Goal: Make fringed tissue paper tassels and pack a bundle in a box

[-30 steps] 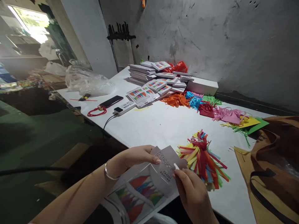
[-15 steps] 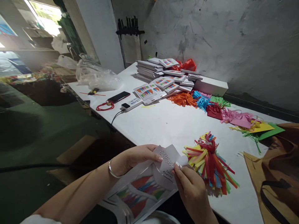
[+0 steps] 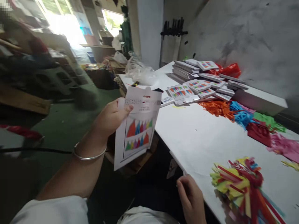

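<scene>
My left hand (image 3: 114,116) grips a white tassel bunting packet (image 3: 139,130) by its upper left edge, thumb across the front. The packet is upright, with rows of coloured tassels printed on it and a hang hole near the top. Close to the table's front edge, my right hand (image 3: 190,197) is closed, thumb against curled fingers. Whether anything small sits in it I cannot make out. To its right, a bundle of multicoloured paper tassels (image 3: 243,183) lies on the white table (image 3: 187,137).
Stacked and loose packets (image 3: 187,70) lie farther back, beside a long white box (image 3: 259,98). Coloured tassels (image 3: 217,109) line the wall side. A clear plastic bag (image 3: 140,73) rests at the far left end. Left of the table is a white stool (image 3: 56,74).
My left hand has lifted the packet up and left, away from my right hand, which has let go of it. My view has turned left. The packet now faces me upright.
</scene>
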`<state>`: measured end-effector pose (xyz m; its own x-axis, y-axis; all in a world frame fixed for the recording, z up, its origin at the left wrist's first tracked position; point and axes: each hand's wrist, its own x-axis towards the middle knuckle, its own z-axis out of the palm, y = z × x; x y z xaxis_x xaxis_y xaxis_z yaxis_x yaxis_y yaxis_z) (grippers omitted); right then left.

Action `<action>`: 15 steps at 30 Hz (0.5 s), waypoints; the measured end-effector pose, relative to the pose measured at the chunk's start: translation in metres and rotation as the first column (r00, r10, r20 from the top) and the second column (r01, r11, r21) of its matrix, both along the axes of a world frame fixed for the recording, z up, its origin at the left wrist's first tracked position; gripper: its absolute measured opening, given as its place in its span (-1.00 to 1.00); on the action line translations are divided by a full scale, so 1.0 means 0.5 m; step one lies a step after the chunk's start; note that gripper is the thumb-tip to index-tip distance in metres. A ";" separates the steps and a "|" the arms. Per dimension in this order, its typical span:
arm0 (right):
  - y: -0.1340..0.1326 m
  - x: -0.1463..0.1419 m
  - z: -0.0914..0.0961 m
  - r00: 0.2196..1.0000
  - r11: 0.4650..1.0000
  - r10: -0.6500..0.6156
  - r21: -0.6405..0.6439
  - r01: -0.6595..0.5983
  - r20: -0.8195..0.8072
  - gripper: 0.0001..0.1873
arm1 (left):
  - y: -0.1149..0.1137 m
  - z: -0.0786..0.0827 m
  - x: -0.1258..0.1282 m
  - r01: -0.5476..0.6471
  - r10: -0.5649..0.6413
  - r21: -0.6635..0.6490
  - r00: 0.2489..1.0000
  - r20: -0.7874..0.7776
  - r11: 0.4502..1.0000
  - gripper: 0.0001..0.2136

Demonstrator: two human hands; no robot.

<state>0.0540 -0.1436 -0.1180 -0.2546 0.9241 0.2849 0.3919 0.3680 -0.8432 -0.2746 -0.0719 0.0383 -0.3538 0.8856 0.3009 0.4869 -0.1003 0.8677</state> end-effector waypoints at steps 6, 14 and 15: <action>0.129 -0.237 -0.114 0.944 0.943 0.297 -0.198 -0.266 0.145 -0.75 | -0.051 -0.047 -0.049 -0.233 0.239 0.056 0.927 -0.287 0.971 -0.63; 0.261 -0.441 -0.199 0.807 0.866 0.478 -0.341 -0.366 0.348 -0.65 | -0.058 -0.098 -0.095 -0.218 0.212 0.008 0.939 -0.270 0.976 -0.63; 0.267 -0.450 -0.206 0.798 0.867 0.478 -0.342 -0.361 0.368 -0.66 | -0.057 -0.102 -0.102 -0.220 0.212 -0.001 0.940 -0.266 0.975 -0.62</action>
<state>-0.1709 -0.0101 -0.2210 -0.6746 0.7198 -0.1636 0.5868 0.3885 -0.7105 -0.3254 -0.1006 -0.0126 -0.4497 0.8069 0.3830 0.7048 0.0572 0.7071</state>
